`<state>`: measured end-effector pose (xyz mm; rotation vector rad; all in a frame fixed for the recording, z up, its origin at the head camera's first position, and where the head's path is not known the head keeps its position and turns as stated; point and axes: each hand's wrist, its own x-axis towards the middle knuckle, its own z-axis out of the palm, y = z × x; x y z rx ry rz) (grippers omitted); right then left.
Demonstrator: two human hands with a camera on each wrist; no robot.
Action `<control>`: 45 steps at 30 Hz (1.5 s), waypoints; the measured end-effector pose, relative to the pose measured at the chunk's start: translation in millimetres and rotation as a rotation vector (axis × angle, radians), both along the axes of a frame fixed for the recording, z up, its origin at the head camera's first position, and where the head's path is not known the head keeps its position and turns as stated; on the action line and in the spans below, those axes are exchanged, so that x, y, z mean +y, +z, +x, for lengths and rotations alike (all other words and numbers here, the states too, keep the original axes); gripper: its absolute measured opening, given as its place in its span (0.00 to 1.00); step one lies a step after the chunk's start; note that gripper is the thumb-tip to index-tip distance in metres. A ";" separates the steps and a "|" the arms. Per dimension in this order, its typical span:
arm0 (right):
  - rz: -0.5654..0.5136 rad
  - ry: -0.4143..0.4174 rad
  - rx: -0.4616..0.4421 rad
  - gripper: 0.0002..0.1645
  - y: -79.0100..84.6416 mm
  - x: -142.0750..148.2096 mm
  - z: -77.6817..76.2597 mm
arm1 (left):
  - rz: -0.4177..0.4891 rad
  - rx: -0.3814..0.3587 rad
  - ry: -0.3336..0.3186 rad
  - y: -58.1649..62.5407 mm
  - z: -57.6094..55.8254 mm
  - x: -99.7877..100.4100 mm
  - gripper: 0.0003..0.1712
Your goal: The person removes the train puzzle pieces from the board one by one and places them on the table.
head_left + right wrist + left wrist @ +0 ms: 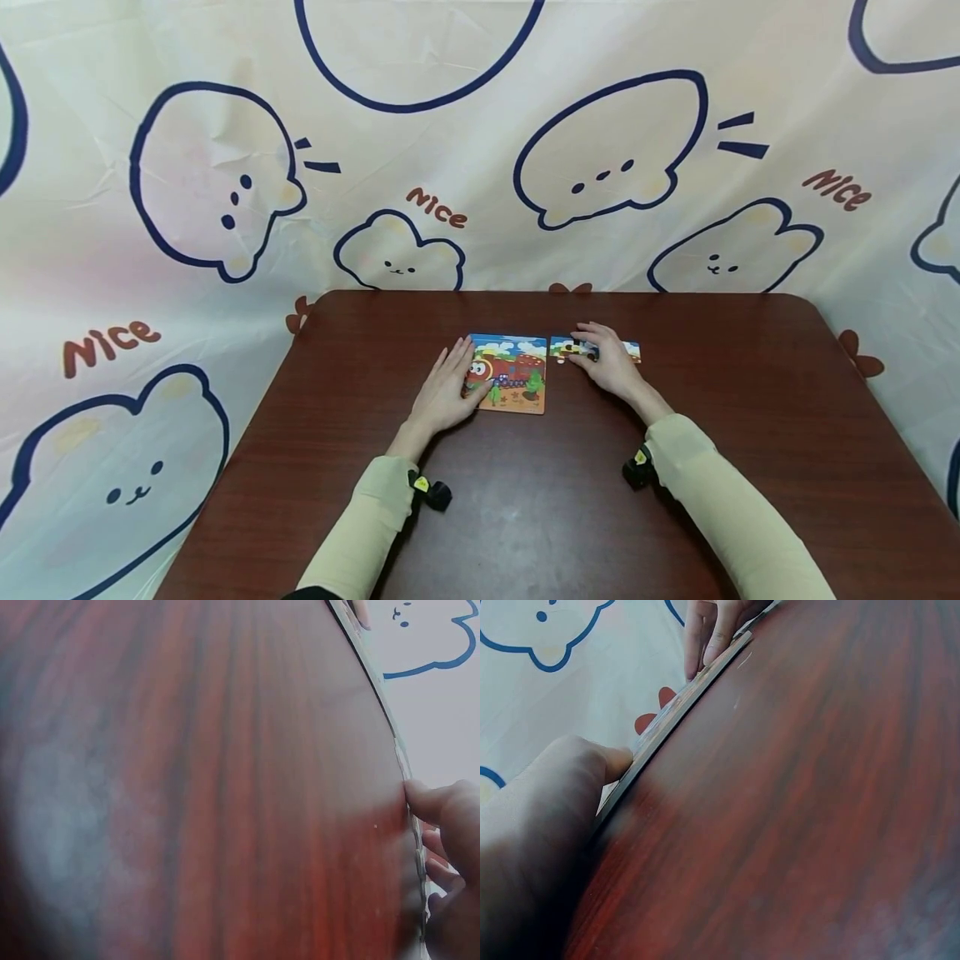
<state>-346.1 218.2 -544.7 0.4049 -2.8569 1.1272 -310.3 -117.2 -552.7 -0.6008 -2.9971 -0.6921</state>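
A square picture jigsaw puzzle [517, 375] with a red cartoon train, trees and blue sky lies flat on the table. My left hand [444, 396] rests along its left side, fingers straight and thumb over its lower left part. In the left wrist view the left thumb [615, 761] touches the near edge of the board. To the right, a narrow gap away, lies a short strip of joined puzzle pieces [630, 350]. My right hand [611, 362] holds this strip, thumb at the near edge and fingers at the far edge, hiding its middle.
Both things lie towards the far side of a dark brown wooden table [510, 517]. Behind it hangs a pale cloth [495, 167] printed with cartoon outlines. Each wrist wears a small black camera.
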 end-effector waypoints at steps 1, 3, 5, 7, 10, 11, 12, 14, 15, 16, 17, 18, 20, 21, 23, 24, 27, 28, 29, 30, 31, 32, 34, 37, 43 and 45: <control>-0.002 -0.001 0.001 0.31 0.4 -0.2 0.4 | 0.000 0.000 0.001 -0.2 0.0 0.0 0.52; -0.010 -0.004 0.003 0.33 1.8 -1.1 1.9 | 0.000 0.001 0.000 -0.5 0.2 0.1 0.52; -0.021 -0.004 0.007 0.33 4.1 -2.6 4.2 | -0.002 0.001 0.001 -1.0 0.3 0.0 0.52; -0.038 0.000 0.013 0.33 7.0 -4.9 7.4 | 0.001 -0.002 0.002 -1.3 0.6 -0.4 0.52; -0.061 0.012 0.025 0.33 11.4 -9.6 13.4 | 0.011 0.000 0.001 -1.4 1.0 -0.7 0.52; -0.069 0.017 0.027 0.33 12.6 -11.4 15.6 | 0.016 0.003 -0.002 -1.4 1.0 -0.8 0.52; -0.074 0.021 0.026 0.33 13.6 -13.3 17.8 | 0.020 0.007 -0.005 -1.2 1.1 -0.7 0.52; -0.081 0.030 0.022 0.33 14.4 -17.4 21.8 | 0.023 0.019 -0.015 -0.9 1.1 -0.4 0.51; -0.083 0.033 0.024 0.33 14.6 -19.5 23.7 | 0.024 0.024 -0.022 -0.8 1.5 -0.4 0.51; -0.088 0.034 0.024 0.33 14.7 -22.0 25.1 | 0.020 0.027 -0.029 -1.0 1.6 -0.5 0.51; -0.097 0.035 0.025 0.32 14.8 -24.4 26.5 | 0.011 0.031 -0.039 -0.8 1.7 -0.5 0.50; -0.108 0.036 0.026 0.32 14.8 -26.8 27.7 | 0.007 0.032 -0.050 -0.7 1.9 -0.5 0.50; -0.144 0.040 0.019 0.31 15.2 -31.7 30.3 | -0.012 0.032 -0.074 -0.7 2.1 -0.6 0.48; -0.163 0.043 0.015 0.31 15.7 -34.0 31.4 | -0.018 0.029 -0.084 -0.6 2.3 -0.5 0.47; -0.190 0.055 -0.002 0.29 16.0 -38.2 32.9 | -0.026 0.032 -0.101 -0.1 2.6 -0.4 0.45; -0.193 0.065 -0.009 0.29 15.9 -40.0 33.4 | -0.030 0.033 -0.107 0.1 2.8 -0.3 0.44; -0.167 0.094 -0.019 0.26 15.7 -44.3 34.4 | -0.034 0.041 -0.117 0.5 3.2 -0.1 0.42; -0.152 0.102 -0.020 0.26 15.3 -45.5 34.6 | -0.036 0.044 -0.118 0.5 3.4 0.0 0.42; -0.141 0.110 -0.021 0.26 15.2 -46.4 34.9 | -0.037 0.044 -0.118 0.4 3.5 0.0 0.42; -0.127 0.117 -0.019 0.25 14.9 -47.3 35.1 | -0.037 0.044 -0.119 0.3 3.7 0.0 0.42; -0.121 0.120 -0.021 0.25 14.7 -48.2 35.6 | -0.035 0.043 -0.119 0.1 3.8 0.0 0.42; -0.116 0.125 -0.020 0.24 14.2 -49.1 35.8 | -0.037 0.043 -0.118 -0.2 3.9 0.0 0.42; -0.123 0.132 -0.031 0.24 13.3 -51.1 36.0 | -0.034 0.045 -0.116 -0.7 4.0 0.0 0.41; -0.148 0.137 -0.048 0.23 12.5 -54.1 36.2 | -0.037 0.049 -0.112 -0.8 3.8 0.2 0.41; -0.086 0.125 -0.013 0.26 14.1 -60.1 34.5 | -0.034 0.044 -0.112 0.5 4.3 -0.1 0.42; -0.064 0.124 -0.006 0.27 14.7 -61.7 34.2 | -0.035 0.038 -0.110 0.9 4.7 -0.4 0.42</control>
